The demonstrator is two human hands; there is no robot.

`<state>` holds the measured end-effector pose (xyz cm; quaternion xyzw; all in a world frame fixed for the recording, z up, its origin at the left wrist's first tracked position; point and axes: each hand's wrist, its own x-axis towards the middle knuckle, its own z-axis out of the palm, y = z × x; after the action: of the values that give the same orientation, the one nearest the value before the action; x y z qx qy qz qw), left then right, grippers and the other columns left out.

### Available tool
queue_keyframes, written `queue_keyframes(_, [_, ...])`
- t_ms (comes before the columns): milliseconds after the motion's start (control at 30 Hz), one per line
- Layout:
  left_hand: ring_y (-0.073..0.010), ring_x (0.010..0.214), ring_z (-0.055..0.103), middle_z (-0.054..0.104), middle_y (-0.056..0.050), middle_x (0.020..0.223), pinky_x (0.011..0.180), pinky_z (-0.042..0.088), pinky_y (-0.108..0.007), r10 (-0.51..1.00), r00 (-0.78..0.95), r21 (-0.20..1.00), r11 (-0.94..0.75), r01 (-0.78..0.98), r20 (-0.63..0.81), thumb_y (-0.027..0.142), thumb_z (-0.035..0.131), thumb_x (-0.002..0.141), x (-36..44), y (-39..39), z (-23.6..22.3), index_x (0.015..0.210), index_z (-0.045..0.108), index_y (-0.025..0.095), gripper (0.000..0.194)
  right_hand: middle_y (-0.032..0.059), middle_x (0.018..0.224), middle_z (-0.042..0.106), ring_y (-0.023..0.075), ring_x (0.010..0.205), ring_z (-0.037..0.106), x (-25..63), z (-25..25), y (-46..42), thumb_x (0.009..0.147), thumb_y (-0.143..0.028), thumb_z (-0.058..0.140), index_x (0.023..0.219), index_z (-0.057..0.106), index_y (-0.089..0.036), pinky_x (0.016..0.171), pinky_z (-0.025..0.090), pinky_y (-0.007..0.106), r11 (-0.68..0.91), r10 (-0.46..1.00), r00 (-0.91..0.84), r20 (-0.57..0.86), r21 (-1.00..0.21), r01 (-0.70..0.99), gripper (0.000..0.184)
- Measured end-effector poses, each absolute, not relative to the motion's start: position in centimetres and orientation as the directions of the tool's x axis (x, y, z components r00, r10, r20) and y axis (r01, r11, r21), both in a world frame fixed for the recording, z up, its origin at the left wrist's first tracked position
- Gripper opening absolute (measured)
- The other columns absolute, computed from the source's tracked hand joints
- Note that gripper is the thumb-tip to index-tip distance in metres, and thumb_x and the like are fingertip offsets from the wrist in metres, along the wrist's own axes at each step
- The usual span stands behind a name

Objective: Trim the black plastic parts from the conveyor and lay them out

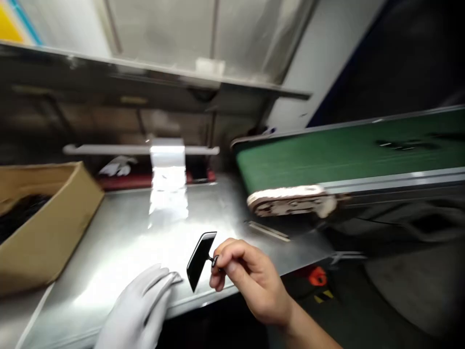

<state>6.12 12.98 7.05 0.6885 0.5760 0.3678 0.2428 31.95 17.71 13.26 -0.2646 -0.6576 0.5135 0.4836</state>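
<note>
Between the thumb and fingers of my bare right hand (250, 281) is the short stem of a glossy black mirror-like piece (201, 261). Its flat, angular face stands tilted, left of my fingertips, above the front part of the metal table (119, 242). My left hand (140, 308) wears a white glove and is just left of the black piece, apart from it. The gloved fingers are stretched out toward the piece with nothing visible in them; the palm is hidden.
A cardboard box (69, 213) holding dark items stands at left. Clear film (168, 179) hangs from a white rod (109, 150) at the back. A green conveyor belt (308, 157) carrying dark pieces runs at right. A shelf edge (152, 70) crosses above.
</note>
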Motion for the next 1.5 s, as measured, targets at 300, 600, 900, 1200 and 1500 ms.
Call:
queue_keyframes(300, [-0.0172,0.058,0.075,0.079,-0.015,0.083,0.050,0.056,-0.019,0.916,0.350,0.601,0.394,-0.695,-0.195,0.053,0.023,0.111,7.9,7.9,7.4,0.119,0.070,0.009,0.065,0.0051,0.098,0.064,0.0133,0.083,0.064,27.0,8.8,15.4,0.109,-0.020,0.048,0.105,0.064,-0.021,0.075,0.055,0.026,0.129,0.685,-0.694,0.222,-0.974,-0.184,0.016])
queue_keyframes(600, [-0.0167,0.071,0.078,0.080,-0.012,0.096,0.058,0.060,-0.019,0.918,0.359,0.534,0.390,-0.750,-0.166,0.047,0.031,0.112,8.5,7.1,6.3,0.136,0.064,0.015,0.051,0.0041,0.097,0.066,0.0137,0.087,0.064,27.8,8.1,14.9,0.104,-0.014,0.051,0.103,0.065,-0.019,0.080,0.053,0.028,0.209,0.700,-0.677,0.229,-0.971,-0.113,0.015])
queue_keyframes(900, [-0.0158,0.071,0.078,0.080,-0.010,0.095,0.060,0.059,-0.018,0.908,0.371,0.517,0.417,-0.748,-0.196,0.044,0.041,0.111,9.3,7.2,6.3,0.146,0.059,0.014,0.050,0.0050,0.097,0.067,0.0143,0.088,0.065,28.5,8.0,15.4,0.103,-0.015,0.050,0.103,0.065,-0.017,0.080,0.053,0.029,0.251,0.682,-0.681,0.265,-0.960,-0.121,0.015])
queue_keyframes(1200, [-0.0139,0.067,0.077,0.079,-0.008,0.092,0.057,0.057,-0.016,0.918,0.346,0.515,0.396,-0.760,-0.195,0.042,0.039,0.112,9.9,7.4,6.2,0.148,0.057,0.015,0.048,0.0034,0.094,0.066,0.0146,0.085,0.064,28.6,7.1,15.4,0.106,-0.019,0.050,0.102,0.064,-0.019,0.076,0.052,0.029,0.191,0.707,-0.680,0.195,-0.978,-0.082,0.015])
queue_keyframes(1500, [-0.0122,0.065,0.073,0.076,-0.005,0.085,0.058,0.056,-0.017,0.926,0.274,0.546,0.375,-0.749,-0.260,0.039,0.037,0.113,9.7,7.4,6.5,0.142,0.062,0.015,0.045,0.0012,0.101,0.064,0.0115,0.082,0.064,28.2,6.3,14.2,0.108,-0.034,0.057,0.117,0.059,-0.025,0.073,0.055,0.024,-0.221,0.788,-0.607,-0.104,-0.968,-0.121,0.013])
